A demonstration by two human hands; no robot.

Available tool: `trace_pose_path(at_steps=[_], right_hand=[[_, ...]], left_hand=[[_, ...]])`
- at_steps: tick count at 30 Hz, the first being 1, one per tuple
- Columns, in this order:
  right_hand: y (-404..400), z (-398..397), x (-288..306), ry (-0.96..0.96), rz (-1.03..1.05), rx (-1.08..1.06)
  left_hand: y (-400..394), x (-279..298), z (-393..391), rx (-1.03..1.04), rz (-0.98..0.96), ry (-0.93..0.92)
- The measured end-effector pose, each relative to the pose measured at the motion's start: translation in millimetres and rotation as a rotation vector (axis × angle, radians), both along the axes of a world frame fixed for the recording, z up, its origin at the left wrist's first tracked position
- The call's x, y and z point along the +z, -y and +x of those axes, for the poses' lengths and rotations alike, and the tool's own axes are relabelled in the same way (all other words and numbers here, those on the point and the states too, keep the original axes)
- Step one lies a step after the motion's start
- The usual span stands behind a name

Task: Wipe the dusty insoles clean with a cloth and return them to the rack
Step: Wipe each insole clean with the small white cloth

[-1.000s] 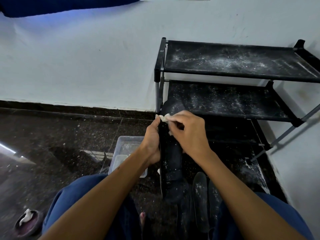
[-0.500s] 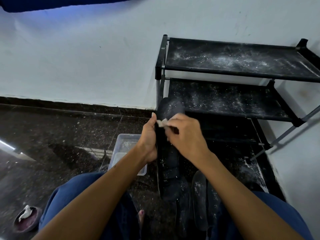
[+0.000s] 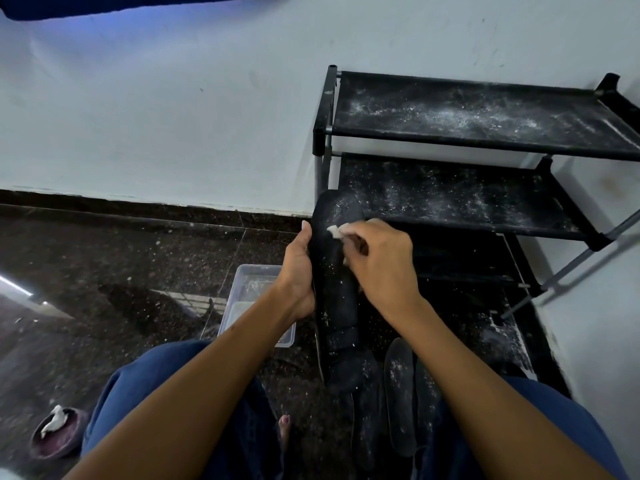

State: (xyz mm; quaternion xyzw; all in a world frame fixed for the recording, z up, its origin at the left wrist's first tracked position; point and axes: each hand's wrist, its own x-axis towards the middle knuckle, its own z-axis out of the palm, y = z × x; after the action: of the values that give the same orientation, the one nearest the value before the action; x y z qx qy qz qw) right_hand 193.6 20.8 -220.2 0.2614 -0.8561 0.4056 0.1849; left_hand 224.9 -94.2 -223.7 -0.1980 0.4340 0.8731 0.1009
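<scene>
A person's left hand (image 3: 298,271) grips the edge of a black insole (image 3: 334,282), held upright just in front of the lower shelf of a dusty black rack (image 3: 485,140), while the right hand (image 3: 381,261) pinches a small white cloth (image 3: 335,231) in its fingers (image 3: 349,230) against the insole's speckled upper part. Below the rack, more dusty insoles (image 3: 398,393) lie on the dark floor (image 3: 104,271) between the person's blue-clad knees. Left of the rack, a clear plastic container (image 3: 249,282) sits partly hidden behind the left forearm. Farther left, a small dark bowl (image 3: 55,434) holds a crumpled white scrap.
</scene>
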Motion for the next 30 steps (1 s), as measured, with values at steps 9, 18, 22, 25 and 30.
trace_pose_path(at_steps=[9, 18, 22, 25, 30], right_hand=[[0.9, 2.5, -1.8, 0.012, 0.042, 0.030], [2.3, 4.4, -4.9, 0.088, 0.033, 0.081], [3.5, 6.3, -7.0, 0.106, 0.040, 0.089], [1.3, 3.5, -7.1, 0.060, 0.024, -0.010], [6.0, 9.5, -8.3, 0.167, 0.014, 0.136]], left_hand=[[2.2, -0.7, -1.5, 0.034, -0.006, 0.003], [3.1, 0.1, -2.6, 0.042, 0.002, 0.003], [5.0, -0.4, -3.2, 0.063, 0.035, 0.014], [4.8, -0.5, -3.0, 0.038, 0.027, -0.015], [6.6, 0.5, -3.2, 0.036, 0.032, -0.012]])
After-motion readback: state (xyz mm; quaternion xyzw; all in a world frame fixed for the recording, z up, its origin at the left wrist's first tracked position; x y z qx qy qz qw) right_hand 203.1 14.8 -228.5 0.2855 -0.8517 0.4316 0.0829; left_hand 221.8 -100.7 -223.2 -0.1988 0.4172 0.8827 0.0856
